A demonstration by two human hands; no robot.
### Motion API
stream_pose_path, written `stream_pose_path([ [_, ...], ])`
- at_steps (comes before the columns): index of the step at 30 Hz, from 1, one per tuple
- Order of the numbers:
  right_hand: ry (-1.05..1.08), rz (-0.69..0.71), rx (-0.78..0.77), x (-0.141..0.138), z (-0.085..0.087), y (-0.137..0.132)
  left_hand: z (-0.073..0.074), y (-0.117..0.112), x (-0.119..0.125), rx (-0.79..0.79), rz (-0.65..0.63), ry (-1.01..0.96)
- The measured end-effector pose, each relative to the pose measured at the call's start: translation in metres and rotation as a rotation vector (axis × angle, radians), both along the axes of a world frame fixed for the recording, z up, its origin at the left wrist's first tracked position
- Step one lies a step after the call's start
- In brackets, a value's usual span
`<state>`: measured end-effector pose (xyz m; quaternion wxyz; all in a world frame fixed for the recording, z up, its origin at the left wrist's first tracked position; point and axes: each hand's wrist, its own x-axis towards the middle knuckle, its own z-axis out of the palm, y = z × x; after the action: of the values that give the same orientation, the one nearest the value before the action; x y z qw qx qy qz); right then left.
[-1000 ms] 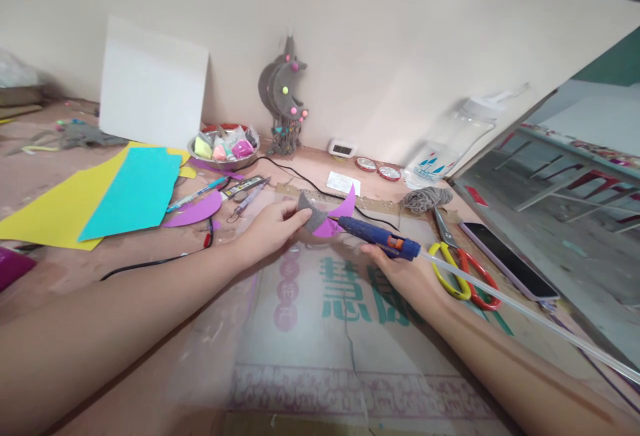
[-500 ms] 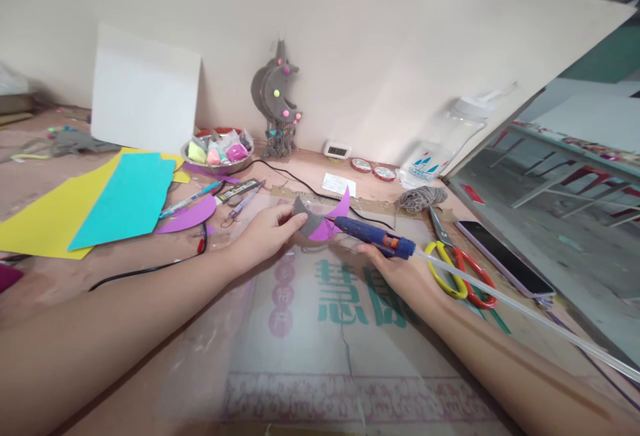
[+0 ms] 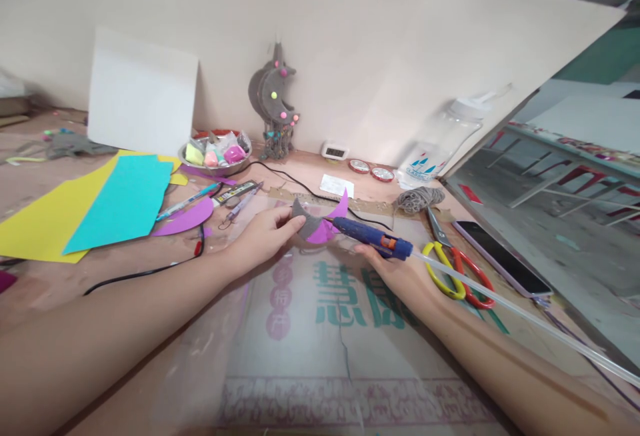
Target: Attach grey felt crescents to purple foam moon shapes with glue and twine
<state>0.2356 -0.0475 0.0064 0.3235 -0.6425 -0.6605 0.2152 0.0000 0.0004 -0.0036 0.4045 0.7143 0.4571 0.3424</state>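
Note:
My left hand (image 3: 273,233) pinches the left end of a crescent (image 3: 315,233), grey on the left part and bright purple on the right, with one purple tip pointing up. In my right hand (image 3: 383,259) is a blue hot glue gun (image 3: 373,235) with an orange part on its side. Its nozzle reaches the crescent near where grey and purple meet; whether it touches cannot be made out. A long clear glue stick (image 3: 500,299) runs out of the gun's rear over my right forearm. Most fingers of the right hand are hidden under the gun.
Scissors (image 3: 453,269) and a phone (image 3: 503,259) lie on the right, by grey yarn (image 3: 420,199) and a clear bottle (image 3: 445,139). On the left are cyan paper (image 3: 123,203), yellow paper (image 3: 45,216) and a metal bowl (image 3: 215,166). A grey moon ornament (image 3: 274,99) hangs behind.
Both hands, the crescent and the glue gun keep nearly the same place. The whole view has shifted very slightly.

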Motion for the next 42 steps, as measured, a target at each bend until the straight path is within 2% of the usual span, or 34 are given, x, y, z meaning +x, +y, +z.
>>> stream_pose_path([
  [7,-0.062,0.035,0.005,-0.001,0.004,-0.005,-0.002,0.002,0.000,-0.093,-0.001,-0.111],
  [12,-0.103,-0.009,0.017,-0.004,0.004,-0.007,-0.002,0.004,0.000,-0.084,0.007,-0.097],
  [17,0.022,0.032,0.012,-0.004,0.004,-0.003,-0.002,0.002,0.000,-0.078,0.007,-0.081],
  [24,0.073,-0.040,0.004,0.006,0.010,0.003,-0.005,0.007,-0.001,-0.120,-0.004,-0.197],
  [30,0.349,0.070,0.081,0.016,0.010,0.010,-0.010,0.017,-0.003,-0.286,0.122,-0.468],
  [33,0.392,0.018,0.108,0.018,0.014,0.013,-0.010,0.019,-0.004,-0.288,0.159,-0.486],
  [37,0.348,-0.118,0.091,0.030,0.026,0.023,-0.009,0.019,-0.004,-0.285,0.178,-0.482],
  [42,0.077,-0.107,0.049,0.048,0.044,0.068,-0.011,0.019,-0.004,-0.282,0.169,-0.456],
])
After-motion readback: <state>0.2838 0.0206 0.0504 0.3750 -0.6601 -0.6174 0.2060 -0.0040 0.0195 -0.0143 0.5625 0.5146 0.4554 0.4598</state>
